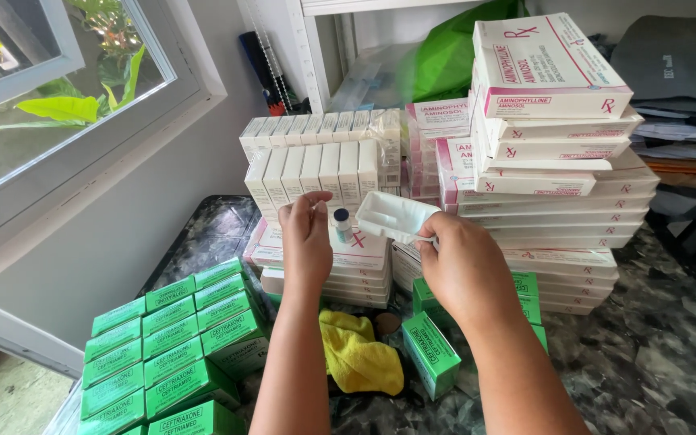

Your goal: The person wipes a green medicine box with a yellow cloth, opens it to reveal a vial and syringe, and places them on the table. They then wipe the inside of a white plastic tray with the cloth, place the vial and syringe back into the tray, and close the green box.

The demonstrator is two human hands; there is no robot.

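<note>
Desk (646, 354) before me: dark marbled stone top, set against the wall under the window.

On it, as I see it:
- green boxes (175, 354), rows at my left, packed side by side.
- more green cartons (431, 354) near the middle, one standing on end.
- yellow cloth (360, 354), crumpled, just beside that carton.
- white-and-pink boxes (557, 201), flat, stacked high at my right.
- slim white boxes (316, 169), upright in rows on a lower stack at the back.

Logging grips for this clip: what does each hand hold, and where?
Left hand pinches a small vial near its base; right hand grips a white plastic tray by its lower edge.
</note>
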